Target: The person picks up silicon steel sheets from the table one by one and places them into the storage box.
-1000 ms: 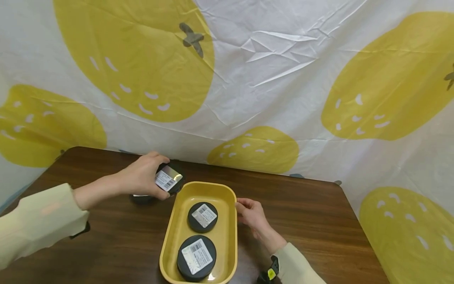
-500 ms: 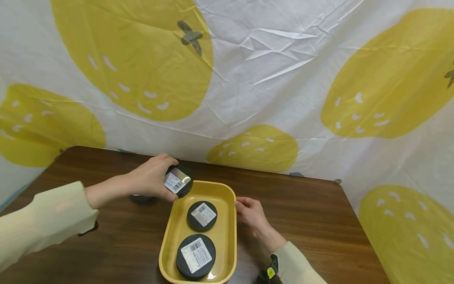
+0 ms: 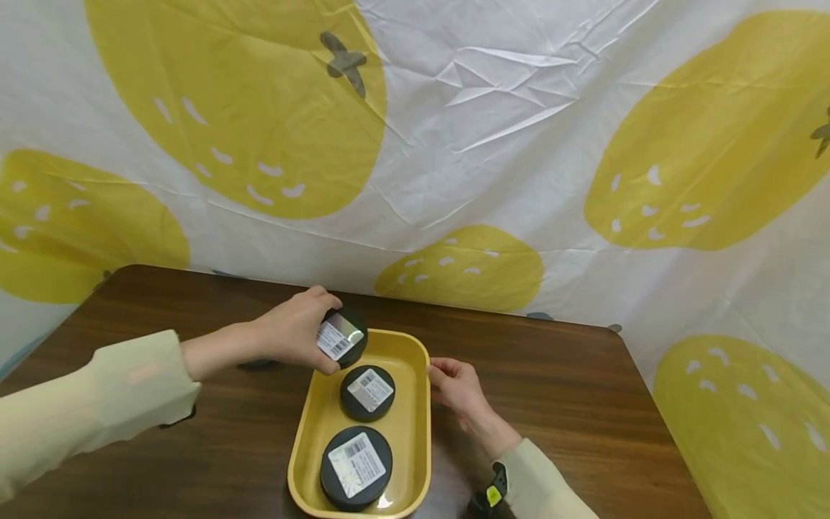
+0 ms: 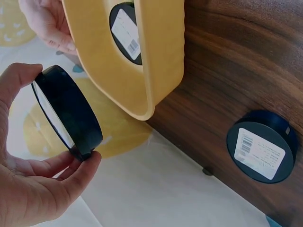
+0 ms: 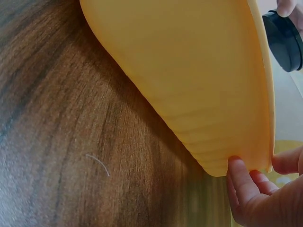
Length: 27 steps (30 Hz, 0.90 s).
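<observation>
My left hand [image 3: 292, 331] grips a flat round black container [image 3: 346, 339] by its edge, thumb and fingers on opposite sides. It hangs tilted above the far left corner of a yellow tray [image 3: 411, 404], its white label facing up. Inside the tray lie two more flat round black containers, a smaller one [image 3: 367, 393] behind a larger one [image 3: 357, 468], both with labels upward. At the tray's right side my right hand [image 3: 462, 393] pinches the rim near the far end; the right wrist view shows its fingers [image 5: 244, 182] against the outer wall.
Another labelled round black container [image 4: 262, 146] stands on the brown wooden table [image 3: 551, 404], left of the tray; my left arm mostly hides it in the head view. Behind the table's far edge hangs a white cloth [image 3: 519, 144] with yellow fruit prints.
My left hand has carried the black container rightward, from beside the tray to over its far left corner. The right hand keeps its place at the rim.
</observation>
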Tool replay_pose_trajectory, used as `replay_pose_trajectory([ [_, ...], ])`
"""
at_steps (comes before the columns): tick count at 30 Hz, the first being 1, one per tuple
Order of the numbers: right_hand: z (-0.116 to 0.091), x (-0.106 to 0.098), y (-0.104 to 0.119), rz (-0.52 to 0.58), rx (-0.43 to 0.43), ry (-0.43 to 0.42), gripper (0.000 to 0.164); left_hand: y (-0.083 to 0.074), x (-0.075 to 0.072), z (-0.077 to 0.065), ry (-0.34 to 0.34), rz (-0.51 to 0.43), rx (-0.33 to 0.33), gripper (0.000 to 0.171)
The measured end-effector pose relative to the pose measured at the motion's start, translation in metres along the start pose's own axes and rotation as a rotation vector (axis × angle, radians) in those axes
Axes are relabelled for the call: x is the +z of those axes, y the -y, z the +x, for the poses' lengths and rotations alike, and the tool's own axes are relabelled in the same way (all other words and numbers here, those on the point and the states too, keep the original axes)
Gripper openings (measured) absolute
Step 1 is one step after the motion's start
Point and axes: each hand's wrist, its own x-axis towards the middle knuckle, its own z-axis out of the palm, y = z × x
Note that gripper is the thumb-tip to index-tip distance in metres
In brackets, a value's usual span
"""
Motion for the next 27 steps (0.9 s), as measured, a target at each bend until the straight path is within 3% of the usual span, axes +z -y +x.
replay_pose_trajectory([
  [27, 0.0, -0.001, -0.001, -0.028, 0.015, -0.018, 0.031, -0.015, 0.023, 0.011, 0.069, -0.012, 0.014, 0.077],
])
